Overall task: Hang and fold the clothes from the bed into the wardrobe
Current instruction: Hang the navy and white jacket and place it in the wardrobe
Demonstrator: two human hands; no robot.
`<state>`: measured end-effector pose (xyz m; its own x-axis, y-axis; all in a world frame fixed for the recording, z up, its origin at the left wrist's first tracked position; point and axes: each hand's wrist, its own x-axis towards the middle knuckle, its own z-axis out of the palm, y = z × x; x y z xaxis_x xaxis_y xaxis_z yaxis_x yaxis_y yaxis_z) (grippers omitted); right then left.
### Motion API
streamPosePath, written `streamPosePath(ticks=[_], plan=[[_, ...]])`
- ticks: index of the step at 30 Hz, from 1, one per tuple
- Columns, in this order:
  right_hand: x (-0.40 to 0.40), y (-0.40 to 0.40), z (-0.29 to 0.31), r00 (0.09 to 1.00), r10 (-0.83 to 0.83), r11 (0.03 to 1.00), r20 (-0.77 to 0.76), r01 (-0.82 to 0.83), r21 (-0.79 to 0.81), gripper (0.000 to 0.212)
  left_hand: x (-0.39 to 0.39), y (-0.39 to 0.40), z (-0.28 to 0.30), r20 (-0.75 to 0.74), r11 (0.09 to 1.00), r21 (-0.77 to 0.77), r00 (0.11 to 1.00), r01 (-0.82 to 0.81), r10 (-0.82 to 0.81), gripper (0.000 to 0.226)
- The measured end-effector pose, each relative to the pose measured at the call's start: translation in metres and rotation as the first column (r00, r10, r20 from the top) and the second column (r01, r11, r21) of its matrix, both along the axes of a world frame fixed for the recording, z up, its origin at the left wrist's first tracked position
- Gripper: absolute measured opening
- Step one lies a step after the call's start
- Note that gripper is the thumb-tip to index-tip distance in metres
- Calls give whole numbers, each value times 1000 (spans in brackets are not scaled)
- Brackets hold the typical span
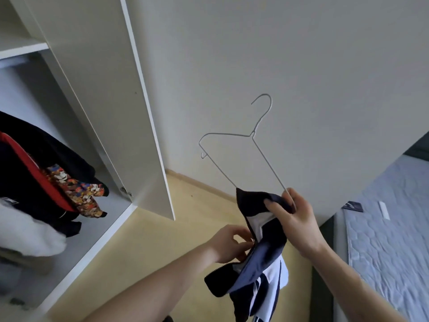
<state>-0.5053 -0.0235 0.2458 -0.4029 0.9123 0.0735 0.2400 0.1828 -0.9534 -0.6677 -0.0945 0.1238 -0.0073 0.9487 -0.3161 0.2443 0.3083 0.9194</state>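
The right hand (293,219) is pinching one end of a wire hanger (241,145) together with the collar of a navy-and-white jacket (262,252), fingers curled round both. The left hand (228,244) is gripping the jacket's zipped edge lower down, fingers bent into the cloth. The jacket is hanging in the air between the hands, in front of the wall, with the open wardrobe (76,240) to the left and the bed (390,228) to the right; only one corner of the hanger is sitting inside the fabric, so the threading looks barely started. The cloth is drooping and bunching freely, so it is probably light, soft and a little slick, likely to slide off a thin wire shoulder unless the collar is seated well. The hanger looks springy and easily bent, so it is best held near the neck under the hook while the other hand is pulling the shoulder seam over the free arm. Dark, red and patterned clothes (41,182) are already hanging in the wardrobe.
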Motion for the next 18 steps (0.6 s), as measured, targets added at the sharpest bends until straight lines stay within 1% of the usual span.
streamPosePath(ticks=[3, 6, 7, 9, 12, 13, 15, 18], plan=[[9, 8, 1, 1000, -3, 1000, -3, 3, 15, 54, 6, 7, 1, -86, 998, 50, 995, 47, -42, 18], [14, 15, 5, 1000, 23, 1000, -10, -23, 15, 53, 3, 12, 2, -174, 990, 108, 982, 90, -71, 6], [14, 17, 6, 1000, 30, 999, -7, -29, 19, 52, 1, 13, 3, -202, 988, 124, 977, 92, -65, 7], [15, 20, 9, 1000, 30, 999, -9, -29, 28, 53, -5, 15, 2, -292, 984, 157, 956, 80, -31, 16], [14, 26, 9, 1000, 8, 1000, -11, -8, 27, 52, -14, 15, -1, -458, 977, 208, 888, 52, 50, 7], [14, 27, 8, 1000, -4, 1000, -14, 4, 22, 52, -16, 14, -2, -492, 973, 227, 868, 47, 73, 10], [12, 30, 7, 999, -24, 1000, -28, 25, 18, 52, -17, 10, -2, -495, 966, 260, 858, -2, 135, 17], [7, 31, 9, 998, -36, 999, -44, 38, 32, 52, -11, 3, -6, -395, 932, 326, 873, -159, 287, 18]])
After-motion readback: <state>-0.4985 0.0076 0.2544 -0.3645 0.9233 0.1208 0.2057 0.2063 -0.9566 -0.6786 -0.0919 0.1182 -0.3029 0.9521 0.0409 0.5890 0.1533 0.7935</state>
